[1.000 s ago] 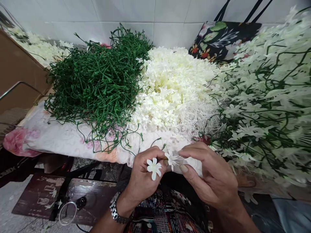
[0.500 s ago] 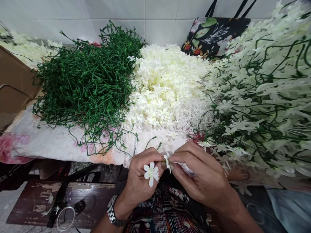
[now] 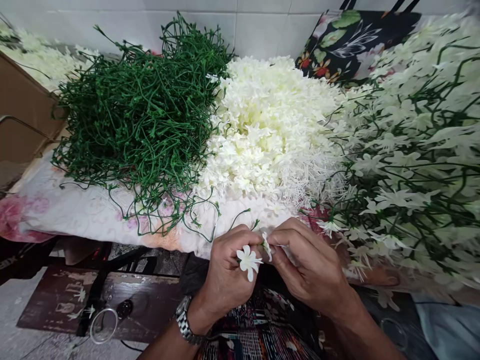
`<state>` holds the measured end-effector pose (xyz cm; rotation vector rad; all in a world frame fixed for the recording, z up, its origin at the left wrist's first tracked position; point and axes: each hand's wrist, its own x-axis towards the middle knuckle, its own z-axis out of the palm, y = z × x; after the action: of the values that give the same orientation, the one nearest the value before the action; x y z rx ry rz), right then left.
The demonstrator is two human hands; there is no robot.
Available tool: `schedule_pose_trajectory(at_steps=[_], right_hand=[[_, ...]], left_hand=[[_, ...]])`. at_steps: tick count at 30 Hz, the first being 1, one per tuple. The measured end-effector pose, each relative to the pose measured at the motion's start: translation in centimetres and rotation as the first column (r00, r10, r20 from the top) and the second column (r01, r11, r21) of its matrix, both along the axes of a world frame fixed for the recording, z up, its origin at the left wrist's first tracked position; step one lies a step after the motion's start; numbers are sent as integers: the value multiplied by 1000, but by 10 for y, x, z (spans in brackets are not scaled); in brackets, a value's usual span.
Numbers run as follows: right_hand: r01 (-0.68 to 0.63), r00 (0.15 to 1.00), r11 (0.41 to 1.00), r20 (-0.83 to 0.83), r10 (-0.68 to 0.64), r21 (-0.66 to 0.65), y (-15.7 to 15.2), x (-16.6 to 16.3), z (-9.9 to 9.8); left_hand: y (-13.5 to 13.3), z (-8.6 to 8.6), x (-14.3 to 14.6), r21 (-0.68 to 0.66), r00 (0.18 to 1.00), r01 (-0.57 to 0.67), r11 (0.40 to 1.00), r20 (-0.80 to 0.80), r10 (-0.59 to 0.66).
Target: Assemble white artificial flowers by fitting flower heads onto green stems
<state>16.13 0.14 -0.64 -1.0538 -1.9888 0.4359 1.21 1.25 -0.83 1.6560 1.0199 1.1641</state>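
My left hand (image 3: 230, 272), with a metal watch on its wrist, is closed around an artificial flower stem that is mostly hidden in the fist. One white flower (image 3: 248, 262) on it faces up beside the fingers. A second white flower (image 3: 266, 246) sits edge-on at the left thumb and fingertips. My right hand (image 3: 309, 267) is closed in a pinch at the centre of this second flower, and a thin white stamen shows between thumb and forefinger. Just beyond the hands lie a few loose green stems (image 3: 240, 216) on the floral cloth (image 3: 90, 215).
A heap of green stems (image 3: 138, 115) lies at the left, with loose white blossoms (image 3: 262, 120) in the middle. White stamens (image 3: 315, 175) lie beside them. Finished flower sprays (image 3: 408, 165) crowd the right. A floral bag (image 3: 348, 45) leans on the tiled wall; a cardboard box (image 3: 26, 115) stands left.
The view has shifted, so hands and heaps appear displaced within it. Both hands keep their hold; the right fingertips sit slightly farther from the second flower, with the thin stamen showing between them.
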Motion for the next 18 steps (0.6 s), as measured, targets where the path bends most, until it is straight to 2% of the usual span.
schedule_pose_trajectory(at_steps=[12,18], right_hand=[[-9,997,999,78,6,46,3,-1,1],[13,1000,999,29,-12,-30,0,5,15]], left_hand=[[0,-4,-1,4,1000,5,1000,-17,-5],[2,6,-5,-125,998,28,992,50,-22]])
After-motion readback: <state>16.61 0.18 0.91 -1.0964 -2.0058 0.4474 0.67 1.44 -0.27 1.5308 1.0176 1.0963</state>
